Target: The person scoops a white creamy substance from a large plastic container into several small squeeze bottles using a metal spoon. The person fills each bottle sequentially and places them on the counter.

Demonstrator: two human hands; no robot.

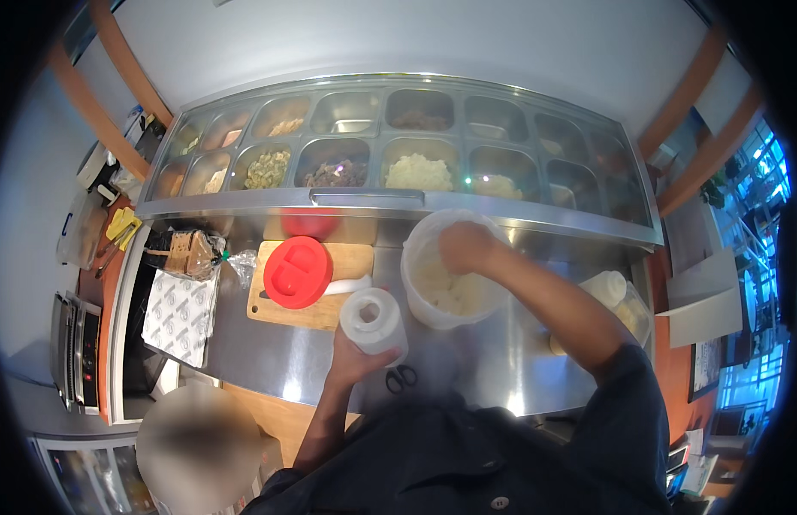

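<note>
My left hand [360,357] grips a white plastic container [375,328] with a round opening in its top, above the steel counter. Inside a tall translucent white tub [421,293] is my right hand [466,248], reaching over pale contents at the bottom; its fingertips are hidden, so I cannot tell if it grasps anything. A red round plastic lid [298,272] lies on a wooden cutting board [270,314], beside the white handle of a knife [348,284]. Black-handled scissors [400,379] lie near the counter's front edge.
Behind the counter stands a glass-covered steel topping unit [366,198] with several food pans. At left are bagged sliced bread [191,254] and printed paper sheets [180,315]. A white bottle [606,288] and a clear container [633,315] stand at right. Another person's blurred head shows at lower left.
</note>
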